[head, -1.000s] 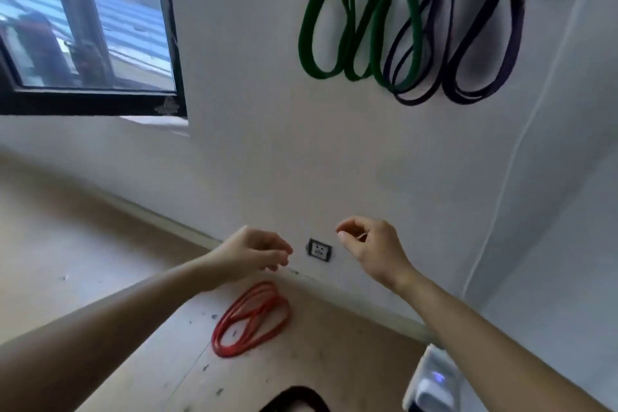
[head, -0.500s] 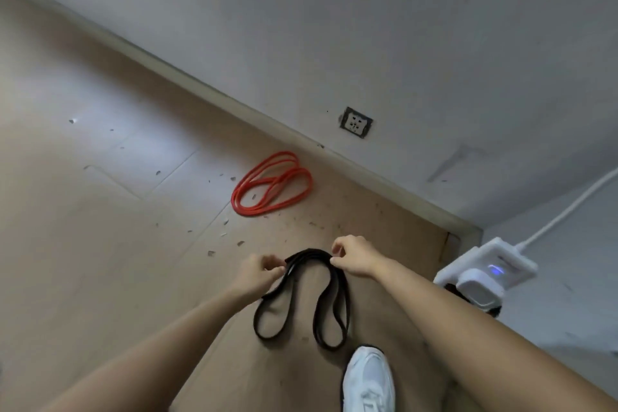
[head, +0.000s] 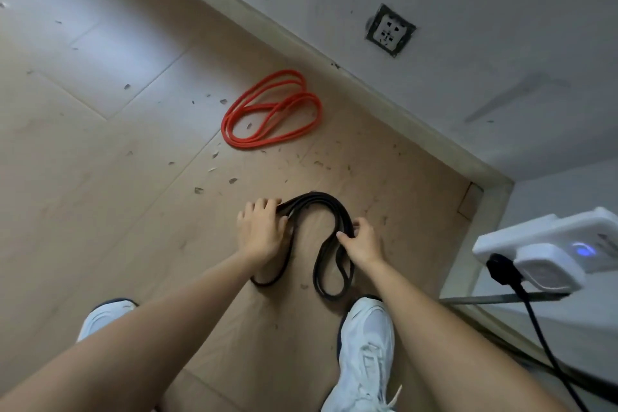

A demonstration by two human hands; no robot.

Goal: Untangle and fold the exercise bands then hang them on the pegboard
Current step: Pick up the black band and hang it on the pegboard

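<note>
A black exercise band [head: 322, 207] lies looped on the wooden floor in front of my feet, arched between my two hands. My left hand [head: 261, 231] grips its left side, fingers curled over the strands. On the right side my right hand [head: 363, 241] pinches the strands between thumb and fingers. The band's lower loops trail on the floor toward my shoes. Farther off, near the wall, a red exercise band [head: 272, 110] lies coiled and untouched. The pegboard is out of view.
My white shoes [head: 364, 351] stand just behind the black band. A white power strip [head: 548, 244] with a plugged adapter and black cable sits on a ledge at the right. A wall socket [head: 389, 31] is above the baseboard. Small debris dots the floor.
The view dropped from the wall with hung green and purple bands to the floor. Both empty hands went down and took hold of the black band, now spreading it a little wider.
</note>
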